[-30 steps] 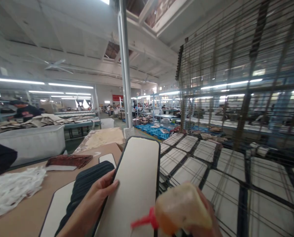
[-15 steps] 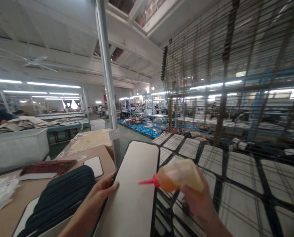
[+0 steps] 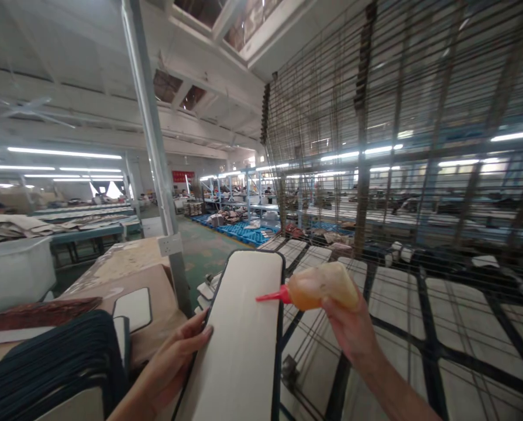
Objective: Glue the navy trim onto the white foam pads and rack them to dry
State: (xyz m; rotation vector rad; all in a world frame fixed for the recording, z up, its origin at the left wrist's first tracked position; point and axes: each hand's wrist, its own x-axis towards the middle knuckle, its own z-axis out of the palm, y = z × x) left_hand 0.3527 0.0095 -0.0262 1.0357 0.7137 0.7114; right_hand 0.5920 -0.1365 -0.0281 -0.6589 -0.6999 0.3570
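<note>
My left hand grips the left edge of a long cream pad with dark edging, thumb on its face. The pad is tilted up, and its lower end runs out of view. In my right hand is a translucent squeeze bottle with amber liquid and a red nozzle. The bottle lies nearly sideways, its nozzle pointing left over the upper right part of the pad. Whether the tip touches the surface I cannot tell.
A stack of dark-edged pads lies at the lower left, near a single cream pad on a brown-covered table. At right stands a wire rack with cream pads laid out below. A metal post rises ahead.
The view has swung to the right, so the table and stack sit further left. Both hands keep their hold, and the bottle's nozzle has shifted slightly up and right over the pad.
</note>
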